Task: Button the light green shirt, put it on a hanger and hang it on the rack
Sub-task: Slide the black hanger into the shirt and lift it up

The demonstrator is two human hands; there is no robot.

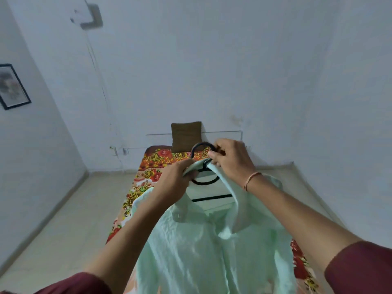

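I have the light green shirt (203,247) held up over the bed (152,172), draped on a black hanger (206,183). My right hand (231,160) has its grip closed at the base of the hook, pinching collar cloth there too; my left hand (176,179) is clenched on the collar's other side. The fabric looks thin, soft and light, prone to sliding off the shoulders. The stiff hook is the sure place to carry it.

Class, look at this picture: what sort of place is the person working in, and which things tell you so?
Most likely a plain bedroom: a bed with a floral bedsheet, a brown pillow propped against the wall, and a framed picture hung on the left wall.
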